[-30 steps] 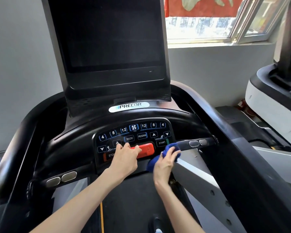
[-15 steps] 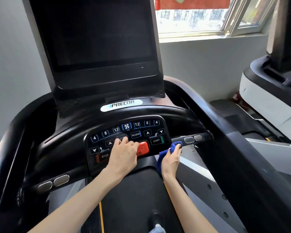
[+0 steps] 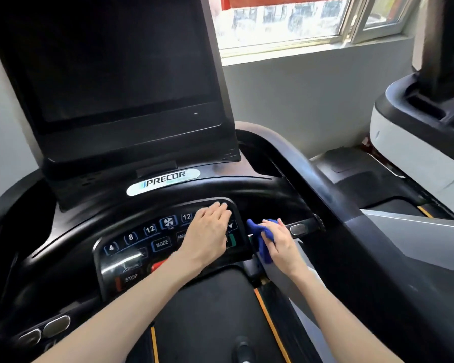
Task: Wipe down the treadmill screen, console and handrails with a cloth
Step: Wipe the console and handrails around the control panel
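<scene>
A black Precor treadmill fills the view, with its dark screen (image 3: pixel 116 64) upright at the top left. Below it sits the console button panel (image 3: pixel 142 239) with numbered keys, MODE and STOP. My left hand (image 3: pixel 207 231) lies flat with straight fingers on the right part of that panel, covering some keys. My right hand (image 3: pixel 278 242) grips a blue cloth (image 3: pixel 262 237) against the short cross handrail (image 3: pixel 299 227) just right of the panel, beside its metal sensor pad. The right side handrail (image 3: pixel 338 205) runs diagonally past the hand.
A second machine (image 3: pixel 417 127) with a white and black shell stands at the right. A window (image 3: pixel 299 19) lies behind the grey wall. The left cross handrail with metal pads (image 3: pixel 47 328) is at the lower left. The running belt (image 3: pixel 215 318) is below my arms.
My left hand has slid right and up across the panel, off the red stop button onto the right-hand keys. My right hand with the cloth has moved right onto the cross handrail.
</scene>
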Tool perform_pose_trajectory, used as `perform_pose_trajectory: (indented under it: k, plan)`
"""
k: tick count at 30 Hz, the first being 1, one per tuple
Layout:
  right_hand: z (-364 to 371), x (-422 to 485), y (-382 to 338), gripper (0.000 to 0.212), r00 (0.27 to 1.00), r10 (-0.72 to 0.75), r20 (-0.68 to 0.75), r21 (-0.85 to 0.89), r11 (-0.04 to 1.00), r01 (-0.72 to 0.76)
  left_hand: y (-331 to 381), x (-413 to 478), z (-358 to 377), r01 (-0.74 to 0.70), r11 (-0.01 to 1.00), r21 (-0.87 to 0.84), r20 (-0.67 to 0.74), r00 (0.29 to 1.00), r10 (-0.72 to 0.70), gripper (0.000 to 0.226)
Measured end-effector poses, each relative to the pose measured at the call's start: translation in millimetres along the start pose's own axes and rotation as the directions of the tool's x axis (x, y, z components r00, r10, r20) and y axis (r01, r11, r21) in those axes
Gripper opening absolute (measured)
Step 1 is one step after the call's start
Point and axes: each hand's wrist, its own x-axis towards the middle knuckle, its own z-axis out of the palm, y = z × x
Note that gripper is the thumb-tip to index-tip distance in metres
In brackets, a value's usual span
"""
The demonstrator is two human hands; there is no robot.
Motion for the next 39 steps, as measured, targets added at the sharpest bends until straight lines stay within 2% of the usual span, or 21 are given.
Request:
perform_pose_trajectory:
  k: [3, 5, 7, 9, 11, 13, 14, 16, 18, 19, 21, 23, 26, 27, 29, 31, 33, 36, 37, 38, 39]
  plan:
    - [-23.7, 8.5, 35.1, 0.034, 0.987, 0.15, -0.066, 0.003, 0.989, -0.15, -10.0, 18.3, 0.5, 0.007, 0.999, 0.038, -0.051, 0.999, -0.005, 0.065]
    - [-50.2, 9.9, 55.8, 0.028, 0.968, 0.243, -0.057, 0.027, 0.97, -0.242, -18.9, 29.9, 4.2, 0.042, 0.997, 0.064, -0.068, 0.997, -0.038, 0.066]
    - [-61.2, 10.1, 64.3, 0.037, 0.953, 0.287, -0.093, 0.017, 0.958, -0.286, -21.2, 39.0, 3.8, 0.106, 0.992, 0.061, -0.031, 0.994, -0.105, 0.062]
    - [-45.9, 4.3, 53.5, 0.042, 0.93, 0.307, -0.2, 0.028, 0.951, -0.308, -19.1, 50.2, 7.2, 0.179, 0.98, 0.091, 0.068, 0.98, -0.186, 0.052]
    - [-12.2, -5.8, 18.5, 0.039, 0.953, 0.197, -0.23, 0.031, 0.98, -0.195, -14.4, 60.0, 10.2, 0.257, 0.964, 0.071, 0.113, 0.958, -0.264, 0.049]
    - [15.0, -13.6, -15.8, 0.034, 0.991, 0.051, -0.124, 0.033, 0.998, -0.047, -7.5, 69.5, 9.5, 0.331, 0.944, 0.009, 0.111, 0.938, -0.33, 0.058]
    - [21.0, -16.1, -25.0, 0.034, 0.997, 0.008, -0.076, 0.033, 0.999, -0.006, -4.1, 73.7, 9.8, 0.338, 0.941, 0.027, 0.102, 0.935, -0.339, 0.056]
    - [17.1, -15.0, -20.7, 0.036, 0.996, -0.092, -0.005, 0.008, 0.996, 0.092, 0.5, 80.3, 11.5, 0.332, 0.939, 0.092, 0.069, 0.939, -0.338, 0.044]
    - [0.6, -11.9, 0.9, 0.035, 0.961, -0.266, 0.08, -0.064, 0.961, 0.271, 1.7, 84.7, 11.8, 0.341, 0.93, 0.138, 0.067, 0.933, -0.353, 0.039]
    - [-8.9, -12.1, 14.3, 0.035, 0.952, -0.294, 0.087, -0.082, 0.95, 0.301, 1.3, 85.1, 12.1, 0.34, 0.928, 0.154, 0.055, 0.935, -0.351, 0.039]
    - [-27.6, -13.0, 43.3, 0.035, 0.978, -0.209, -0.013, -0.091, 0.974, 0.207, 1.2, 84.9, 11.2, 0.329, 0.927, 0.18, 0.034, 0.94, -0.341, 0.04]
    - [-43.0, -9.2, 68.8, 0.038, 0.991, -0.032, -0.127, -0.085, 0.996, 0.022, 1.9, 83.6, 10.1, 0.309, 0.927, 0.211, 0.019, 0.947, -0.32, 0.042]
    - [-36.7, -4.6, 60.8, 0.042, 0.932, 0.227, -0.281, -0.022, 0.97, -0.242, 2.3, 81.9, 9.6, 0.306, 0.93, 0.205, 0.013, 0.949, -0.315, 0.043]
    - [-25.4, -3.6, 43.5, 0.041, 0.912, 0.256, -0.322, 0.001, 0.963, -0.27, 2.3, 81.6, 9.4, 0.312, 0.929, 0.199, 0.007, 0.948, -0.319, 0.043]
    - [3.4, -7.6, 2.3, 0.036, 0.947, 0.151, -0.285, 0.012, 0.988, -0.154, 4.6, 79.9, 10.4, 0.334, 0.927, 0.17, -0.003, 0.941, -0.338, 0.043]
    - [25.3, -16.1, -26.4, 0.034, 0.985, 0.039, -0.166, 0.031, 0.999, -0.034, 6.4, 79.5, 10.7, 0.345, 0.926, 0.151, -0.009, 0.938, -0.348, 0.042]
    - [23.6, -20.8, -25.5, 0.04, 0.995, -0.065, -0.075, -0.004, 0.998, 0.065, 5.6, 78.9, 11.6, 0.332, 0.932, 0.147, -0.028, 0.943, -0.332, 0.042]
    - [-8.3, -27.2, 8.1, 0.054, 0.926, -0.358, 0.12, -0.169, 0.912, 0.374, 1.8, 78.4, 13.6, 0.31, 0.934, 0.179, -0.039, 0.951, -0.308, 0.044]
    - [-19.5, -29.2, 22.9, 0.053, 0.912, -0.392, 0.121, -0.195, 0.891, 0.409, 1.0, 78.4, 13.7, 0.307, 0.932, 0.193, -0.031, 0.951, -0.307, 0.044]
    - [-29.3, -30.8, 37.0, 0.051, 0.929, -0.364, 0.074, -0.206, 0.905, 0.371, 0.6, 78.3, 13.8, 0.304, 0.93, 0.206, -0.027, 0.952, -0.305, 0.044]
    - [-37.1, -32.0, 46.6, 0.049, 0.964, -0.265, -0.005, -0.185, 0.948, 0.26, 0.5, 78.2, 14.4, 0.3, 0.93, 0.211, -0.028, 0.953, -0.301, 0.043]
